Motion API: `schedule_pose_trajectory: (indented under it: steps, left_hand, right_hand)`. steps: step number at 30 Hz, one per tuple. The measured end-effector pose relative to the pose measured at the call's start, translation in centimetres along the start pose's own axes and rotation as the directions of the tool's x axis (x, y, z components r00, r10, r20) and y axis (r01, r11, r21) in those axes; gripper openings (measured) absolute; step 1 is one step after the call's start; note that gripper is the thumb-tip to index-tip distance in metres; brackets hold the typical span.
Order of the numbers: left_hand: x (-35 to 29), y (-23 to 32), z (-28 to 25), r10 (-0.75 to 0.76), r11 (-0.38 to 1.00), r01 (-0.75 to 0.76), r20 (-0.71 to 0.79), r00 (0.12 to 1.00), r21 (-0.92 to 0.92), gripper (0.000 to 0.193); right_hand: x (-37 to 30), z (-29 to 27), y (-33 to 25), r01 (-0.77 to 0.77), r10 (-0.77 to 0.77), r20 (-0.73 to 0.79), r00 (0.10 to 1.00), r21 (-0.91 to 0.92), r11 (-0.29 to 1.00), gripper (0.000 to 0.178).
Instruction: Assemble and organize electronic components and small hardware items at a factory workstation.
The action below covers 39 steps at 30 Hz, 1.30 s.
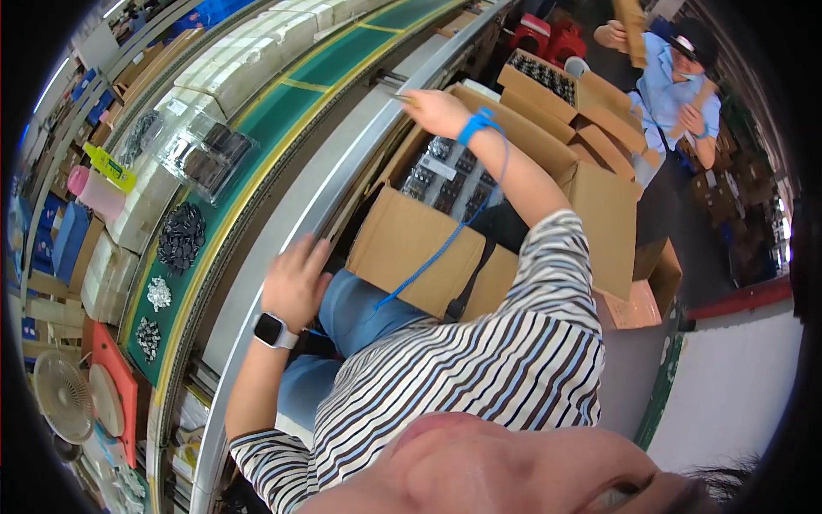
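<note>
My left hand (295, 283), with a watch at the wrist, lies with fingers stretched on the metal edge (257, 295) beside the conveyor. My right hand (438, 113) wears a blue wrist strap (478, 126) with a coiled cord. It is closed over the same metal edge, farther off; something thin juts from its fingertips, too small to name. Below my right forearm stands an open cardboard box (419, 244) holding clear-wrapped rows of dark parts (441, 184). The forearm hides some of them. The cord (419, 272) runs across the box's near flap.
On the green conveyor belt (308, 73) lie a black pile (181, 238), a white pile (158, 293) and a clear bag of black parts (205, 158). White foam blocks (244, 64) line its far side. At right, a co-worker (659, 77) handles cardboard behind more open boxes (541, 77).
</note>
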State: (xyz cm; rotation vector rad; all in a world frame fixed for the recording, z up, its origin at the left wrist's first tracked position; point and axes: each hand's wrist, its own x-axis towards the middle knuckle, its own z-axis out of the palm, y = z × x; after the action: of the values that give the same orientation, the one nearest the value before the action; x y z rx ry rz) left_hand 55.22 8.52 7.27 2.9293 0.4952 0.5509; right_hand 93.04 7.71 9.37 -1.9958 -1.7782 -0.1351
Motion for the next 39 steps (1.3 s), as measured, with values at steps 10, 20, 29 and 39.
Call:
schedule_pose_trajectory:
  steps: [10, 20, 29, 39]
  left_hand:
    - [-8.0, -11.2, -4.4, -0.367, 0.926, 0.369, -0.044, 0.929, 0.075, 0.039]
    - [-16.0, -15.9, -2.0, -0.493, 0.869, 0.453, -0.272, 0.826, -0.197, 0.023]
    - [-15.7, -15.3, -0.9, -0.508, 0.861, 0.496, -0.117, 0.854, -0.112, 0.023]
    - [-15.9, -15.6, -1.1, -0.458, 0.887, 0.448, -0.100, 0.883, -0.108, 0.023]
  right_hand:
    - [4.4, 9.6, -24.6, 0.393, -0.601, 0.304, 0.739, 0.530, 0.751, 0.028]
    - [2.8, 19.2, -37.1, 0.408, -0.751, 0.011, 0.660, 0.834, 0.371, 0.011]
    - [4.1, 20.8, -34.4, -0.403, -0.517, 0.564, 0.644, 0.824, 0.398, 0.009]
    - [4.1, 21.6, -34.9, -0.234, -0.587, 0.510, 0.629, 0.844, 0.483, 0.011]
